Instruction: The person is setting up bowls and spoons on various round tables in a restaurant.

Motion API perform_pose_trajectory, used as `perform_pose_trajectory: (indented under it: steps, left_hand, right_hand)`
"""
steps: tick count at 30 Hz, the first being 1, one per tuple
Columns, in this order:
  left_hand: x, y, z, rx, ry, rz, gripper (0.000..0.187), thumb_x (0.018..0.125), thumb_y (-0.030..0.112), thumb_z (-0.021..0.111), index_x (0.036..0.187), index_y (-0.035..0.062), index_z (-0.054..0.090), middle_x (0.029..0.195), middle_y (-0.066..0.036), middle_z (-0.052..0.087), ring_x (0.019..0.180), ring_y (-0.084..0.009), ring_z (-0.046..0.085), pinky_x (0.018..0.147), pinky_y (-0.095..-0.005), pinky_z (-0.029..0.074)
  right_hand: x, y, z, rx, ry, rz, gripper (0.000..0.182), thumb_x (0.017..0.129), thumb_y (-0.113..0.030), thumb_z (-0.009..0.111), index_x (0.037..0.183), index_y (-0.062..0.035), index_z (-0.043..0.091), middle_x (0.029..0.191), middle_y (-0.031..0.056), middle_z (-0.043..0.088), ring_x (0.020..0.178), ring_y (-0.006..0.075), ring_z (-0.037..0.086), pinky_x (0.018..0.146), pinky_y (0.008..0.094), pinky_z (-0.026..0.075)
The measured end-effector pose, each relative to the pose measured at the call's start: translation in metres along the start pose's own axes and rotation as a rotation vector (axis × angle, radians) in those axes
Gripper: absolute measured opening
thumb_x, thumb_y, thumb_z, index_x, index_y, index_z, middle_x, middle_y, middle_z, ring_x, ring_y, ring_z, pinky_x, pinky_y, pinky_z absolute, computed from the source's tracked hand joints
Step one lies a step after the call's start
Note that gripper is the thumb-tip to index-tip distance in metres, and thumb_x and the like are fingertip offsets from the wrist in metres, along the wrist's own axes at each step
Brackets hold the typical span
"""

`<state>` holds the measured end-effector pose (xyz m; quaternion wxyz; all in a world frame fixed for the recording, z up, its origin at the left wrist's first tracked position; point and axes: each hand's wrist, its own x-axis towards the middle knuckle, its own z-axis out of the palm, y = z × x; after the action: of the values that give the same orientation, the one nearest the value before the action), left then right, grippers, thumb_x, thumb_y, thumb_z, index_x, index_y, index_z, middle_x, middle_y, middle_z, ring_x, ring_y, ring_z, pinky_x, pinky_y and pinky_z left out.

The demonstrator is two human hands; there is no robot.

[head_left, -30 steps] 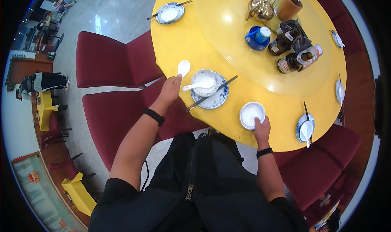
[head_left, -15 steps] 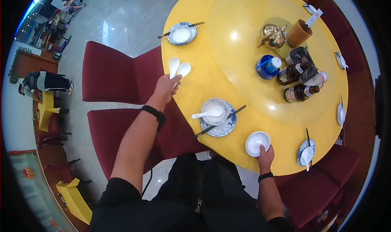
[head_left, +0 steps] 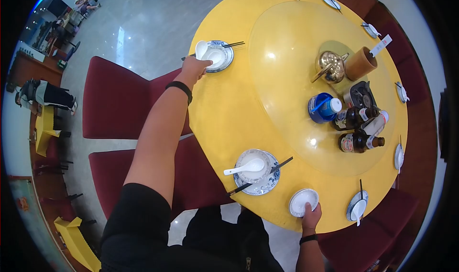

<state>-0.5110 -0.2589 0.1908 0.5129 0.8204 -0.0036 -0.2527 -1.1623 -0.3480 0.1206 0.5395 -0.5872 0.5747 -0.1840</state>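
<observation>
Stretched out over the table's left edge, my left hand is closed around white soup spoons. One spoon points away from me; a second is hard to tell from the white bowl behind it. Just beyond lies a blue-patterned plate bearing that bowl, with chopsticks across it. My right hand grips the rim of a small white bowl, thumb inside, near the front edge. Between my hands stands a place setting: a patterned plate, a bowl with a white spoon, and black chopsticks.
A glass turntable carries a brass teapot, a brown cylinder, a blue container and brown bottles. Red chairs stand at the left. Another setting lies right of my right hand. A person stands far left.
My left hand has moved farther away with the spoons, up to the far-left plate. My right hand still holds the bowl at the front edge. The view has shifted.
</observation>
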Motion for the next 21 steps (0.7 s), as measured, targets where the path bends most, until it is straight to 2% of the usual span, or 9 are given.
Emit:
perform_pose_trajectory:
  steps: [8,10,11,13,14,16,20,21]
  left_hand:
    - [0.030,0.002,-0.002,0.485,0.054,0.049,0.040,0.072,0.027,0.082,0.079,-0.0073,0.064,0.066,-0.013,0.063,0.051,-0.0196,0.060,0.045,-0.0321,0.047]
    - [0.040,0.002,-0.005,0.605,0.058,0.063,0.046,0.076,0.035,0.077,0.083,-0.0083,0.066,0.073,-0.017,0.067,0.058,-0.0235,0.065,0.051,-0.0341,0.051]
    - [0.040,0.004,-0.007,0.603,0.053,0.067,0.046,0.076,0.035,0.077,0.083,-0.0083,0.066,0.073,-0.017,0.067,0.058,-0.0235,0.065,0.051,-0.0341,0.051]
    - [0.040,0.011,-0.012,0.715,0.100,0.125,0.049,0.081,0.041,0.072,0.088,-0.0076,0.068,0.076,-0.020,0.068,0.064,-0.0295,0.067,0.058,-0.0382,0.053]
    - [0.045,0.011,-0.015,0.711,0.096,0.128,0.049,0.081,0.041,0.072,0.088,-0.0076,0.068,0.076,-0.020,0.068,0.064,-0.0295,0.067,0.058,-0.0382,0.053]
    - [0.052,0.007,-0.023,0.803,0.252,0.291,0.052,0.084,0.045,0.068,0.090,-0.0070,0.068,0.082,-0.021,0.069,0.076,-0.0350,0.068,0.069,-0.0429,0.053]
    - [0.031,0.012,-0.041,0.691,0.320,0.325,0.052,0.084,0.045,0.068,0.092,-0.0063,0.068,0.087,-0.023,0.069,0.085,-0.0360,0.067,0.075,-0.0444,0.051]
    - [0.017,0.015,-0.040,0.675,0.263,0.277,0.052,0.083,0.045,0.068,0.093,-0.0062,0.068,0.089,-0.023,0.069,0.088,-0.0356,0.066,0.077,-0.0445,0.050]
  right_hand:
    - [0.003,0.026,-0.005,0.116,0.017,-0.002,0.023,0.089,-0.005,0.057,0.111,0.0024,0.056,0.100,0.0070,0.063,0.087,0.0143,0.061,0.076,0.0286,0.052]
    - [0.002,0.023,-0.004,0.141,0.006,0.002,0.024,0.089,-0.004,0.057,0.112,0.0024,0.056,0.100,0.0072,0.063,0.087,0.0142,0.061,0.075,0.0285,0.052]
    - [0.000,0.021,-0.005,0.141,0.013,0.001,0.024,0.089,-0.004,0.057,0.112,0.0024,0.056,0.100,0.0072,0.063,0.087,0.0142,0.061,0.075,0.0285,0.052]
    - [0.000,0.016,-0.005,0.085,0.017,0.013,0.021,0.089,-0.004,0.060,0.108,0.0029,0.057,0.099,0.0071,0.064,0.088,0.0137,0.060,0.079,0.0288,0.050]
    - [0.001,0.016,-0.005,0.083,0.022,0.011,0.021,0.089,-0.004,0.060,0.108,0.0029,0.057,0.099,0.0071,0.064,0.088,0.0137,0.060,0.079,0.0288,0.050]
    - [0.001,0.019,-0.006,0.066,0.013,0.003,0.020,0.089,-0.004,0.060,0.107,0.0028,0.057,0.100,0.0073,0.064,0.087,0.0134,0.060,0.078,0.0285,0.050]
    - [0.002,0.018,-0.005,0.103,0.010,0.003,0.019,0.089,-0.005,0.060,0.107,0.0028,0.057,0.099,0.0072,0.064,0.086,0.0132,0.060,0.078,0.0283,0.050]
    - [0.004,0.020,-0.007,0.058,0.006,-0.001,0.019,0.089,-0.005,0.060,0.107,0.0027,0.057,0.098,0.0073,0.064,0.085,0.0133,0.060,0.077,0.0284,0.050]
